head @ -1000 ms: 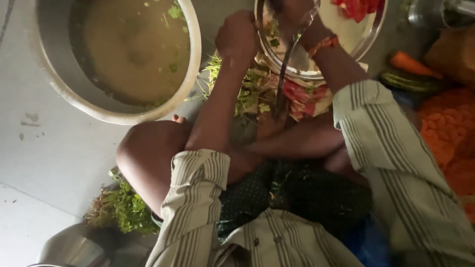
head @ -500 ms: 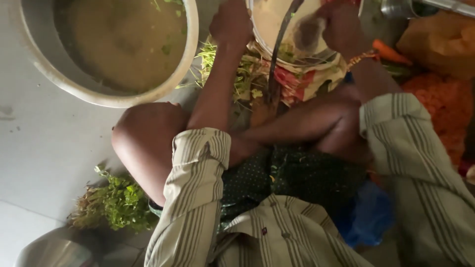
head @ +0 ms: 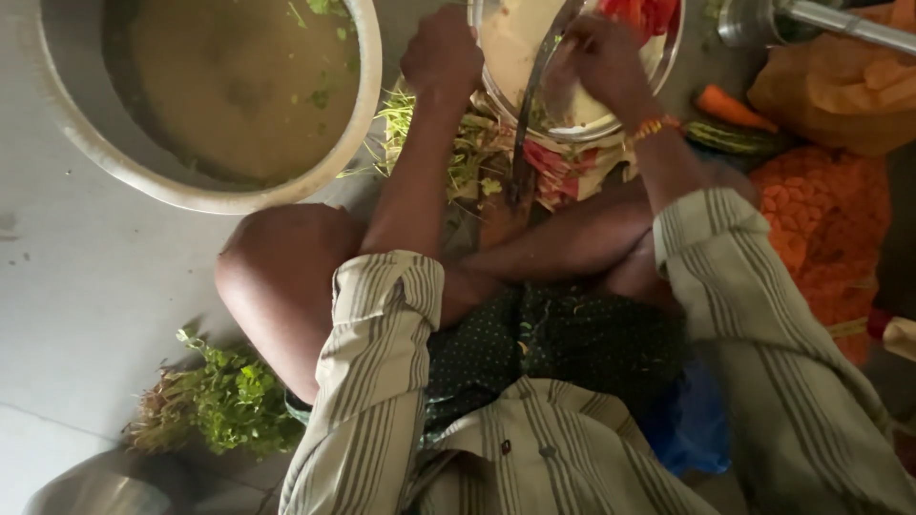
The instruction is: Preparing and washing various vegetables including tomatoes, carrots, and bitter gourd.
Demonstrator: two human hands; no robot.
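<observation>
Right hand (head: 601,57) shifted left, fingers curled in round steel plate (head: 668,52); left hand (head: 441,52) gripping its rim

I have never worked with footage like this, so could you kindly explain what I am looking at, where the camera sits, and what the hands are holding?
There is no machine here: a person sits on the floor, and the one camera is worn on their head, looking down past striped sleeves and bent knees. The left hand rests at the rim of a steel plate. The right hand is over that plate, beside a curved upright blade; what its fingers grip I cannot tell. Red pieces lie on the plate. A large pot of murky liquid stands to the left. Leafy greens, a carrot and an orange mesh sack lie around.
</observation>
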